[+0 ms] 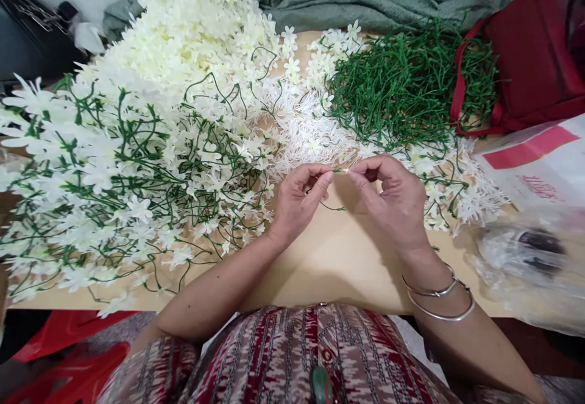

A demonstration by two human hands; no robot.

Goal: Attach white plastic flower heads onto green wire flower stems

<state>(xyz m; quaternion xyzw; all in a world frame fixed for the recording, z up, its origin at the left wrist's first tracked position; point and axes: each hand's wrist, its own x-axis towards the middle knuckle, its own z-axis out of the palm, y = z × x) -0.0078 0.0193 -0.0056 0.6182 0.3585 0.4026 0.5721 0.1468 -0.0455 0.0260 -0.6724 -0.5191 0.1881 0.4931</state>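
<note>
1. Patterned red-and-grey shirt [274, 355] right up close, green pendant [323, 384] hanging down its front.
2. Out over the tabletop [315, 264], my left hand [297, 203] is pinching a slim green stem [337, 170], fingertips together.
3. Opposite, my right hand [397, 200] pinches a tiny white piece [346, 171] end-on to that stem; whether they're joined, I can't tell.
4. Artificial white flowers [139, 209] on green stalks crowd my left side!
5. Farther off, right: loose green stems [406, 84] heaped beside a dark-red bag [532, 50], with white strands [301, 127] spread nearby.
</note>
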